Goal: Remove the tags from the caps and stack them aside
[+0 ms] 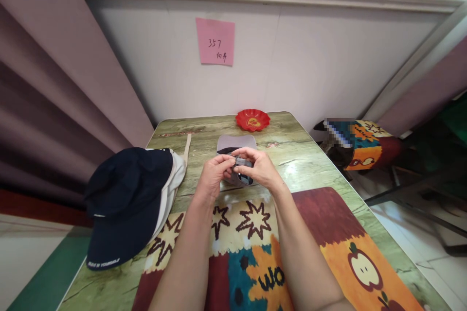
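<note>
Near the middle of the table, both my hands are closed on one small grey and black object (243, 162), whose kind I cannot make out. My left hand (213, 175) pinches its left side between thumb and fingers. With curled fingers and thumb, my right hand (263, 169) grips the right side. Partly behind and below the hands is a pale purple-grey pad-like thing (236, 142). A dark piece shows between it and my fingers. My fingers hide much of the held object.
A patterned mat (255, 248) lies under my forearms on the wood-look table (314, 160). Navy and white caps (127, 199) sit at the left edge. A red scalloped dish (253, 120) stands at the back, before a wall with a pink note (216, 42). A patterned stool (368, 143) is at right.
</note>
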Demonstrator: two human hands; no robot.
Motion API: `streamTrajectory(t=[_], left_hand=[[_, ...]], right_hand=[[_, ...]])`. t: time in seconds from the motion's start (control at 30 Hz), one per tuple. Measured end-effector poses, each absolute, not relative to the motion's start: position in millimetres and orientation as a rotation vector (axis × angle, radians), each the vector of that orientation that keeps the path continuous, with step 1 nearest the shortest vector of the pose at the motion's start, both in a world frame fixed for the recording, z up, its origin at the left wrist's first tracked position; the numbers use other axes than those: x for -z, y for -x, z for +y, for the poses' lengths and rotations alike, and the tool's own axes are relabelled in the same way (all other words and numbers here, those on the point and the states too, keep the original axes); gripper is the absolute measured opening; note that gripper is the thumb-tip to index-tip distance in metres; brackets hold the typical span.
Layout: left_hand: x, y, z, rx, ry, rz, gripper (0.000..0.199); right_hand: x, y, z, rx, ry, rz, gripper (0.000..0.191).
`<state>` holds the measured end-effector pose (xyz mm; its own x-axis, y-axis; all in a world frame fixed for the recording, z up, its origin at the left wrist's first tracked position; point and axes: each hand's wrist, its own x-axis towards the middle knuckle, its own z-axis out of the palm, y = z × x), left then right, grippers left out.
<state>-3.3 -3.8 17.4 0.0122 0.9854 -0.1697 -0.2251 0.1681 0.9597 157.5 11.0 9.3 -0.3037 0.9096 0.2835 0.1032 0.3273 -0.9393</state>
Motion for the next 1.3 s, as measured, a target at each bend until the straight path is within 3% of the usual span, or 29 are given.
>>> streamTrajectory(t=[0.13,0.3,1.03,1.17,1.3], left_hand=[[-19,2,-4,-1.189,-0.919,1.113,0.024],[-20,-2,-5,-1.256,-0.966,1.149,0.022],[-18,18,-1,-1.402,-1.178,1.396,0.010],[-25,21,-5,-1.318,-1.297,1.292,0.037],[-27,19,-7,-1.070,-1.350,1.178,0.028]], right_hand=[[-12,-154,10,-0.879,0.969,-1.714,0.021],[-18,-151,7,-0.758,1.041,-1.752,0.018],[-12,-151,8,-0.785,1.098,-1.712,0.026],[-16,-151,6,-0.834,1.038,-1.772,0.029],[-19,-151,4,-0.884,1.007,-1.797,0.041]])
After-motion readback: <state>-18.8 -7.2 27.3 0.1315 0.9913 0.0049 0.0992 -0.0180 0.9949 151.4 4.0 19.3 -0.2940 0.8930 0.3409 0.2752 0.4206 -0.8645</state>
